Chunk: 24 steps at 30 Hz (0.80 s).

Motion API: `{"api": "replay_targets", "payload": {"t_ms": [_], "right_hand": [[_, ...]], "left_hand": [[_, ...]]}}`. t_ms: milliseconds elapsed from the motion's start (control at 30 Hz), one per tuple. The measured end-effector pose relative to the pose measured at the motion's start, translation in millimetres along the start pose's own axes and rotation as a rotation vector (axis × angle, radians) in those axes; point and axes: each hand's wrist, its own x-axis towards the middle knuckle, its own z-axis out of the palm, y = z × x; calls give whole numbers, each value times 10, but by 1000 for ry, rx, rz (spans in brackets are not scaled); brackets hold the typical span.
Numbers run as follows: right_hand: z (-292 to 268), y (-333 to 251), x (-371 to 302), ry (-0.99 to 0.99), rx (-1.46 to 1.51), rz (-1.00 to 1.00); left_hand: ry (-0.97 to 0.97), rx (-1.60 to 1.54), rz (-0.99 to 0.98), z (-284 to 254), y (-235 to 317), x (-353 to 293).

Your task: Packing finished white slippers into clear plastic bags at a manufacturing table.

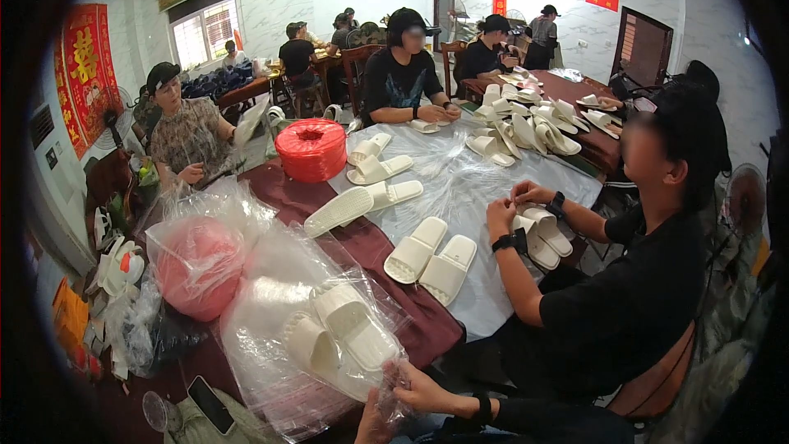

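A pair of cream slippers [355, 330] lies inside a clear plastic bag [275, 321] at the near edge of the table. My right hand [421, 388], with a black band at its wrist, is closed with its fingers pinching the bag's gathered end just right of the slippers. Beside it, low in the picture, my left hand [376, 421] is also closed on the crumpled plastic; its fingers are partly hidden. The slippers show through the film, side by side, the right one clearer than the left.
Loose cream slippers [448, 267] lie ahead on the table. A red roll of plastic twine [311, 150] and a pink bundle in clear film [201, 267] stand to the left. A phone [210, 404] and plastic cup [161, 411] lie nearby. A co-worker [633, 304] sits close on the right.
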Motion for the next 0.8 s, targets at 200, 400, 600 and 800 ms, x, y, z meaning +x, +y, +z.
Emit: {"api": "replay_targets", "payload": {"t_ms": [200, 400, 600, 800], "right_hand": [[-2, -32, -21, 8, -211, -139], [-16, -158, -13, -101, -208, -120], [-26, -79, 13, -281, -144, -218], [-96, -120, 34, -364, -149, -133]], "left_hand": [[322, -3325, -358, -149, 117, 79], [-58, -2927, -1232, -313, 31, 165], [-71, -2833, -1395, -544, -129, 279], [-18, -2860, -1300, -487, -155, 211]]}}
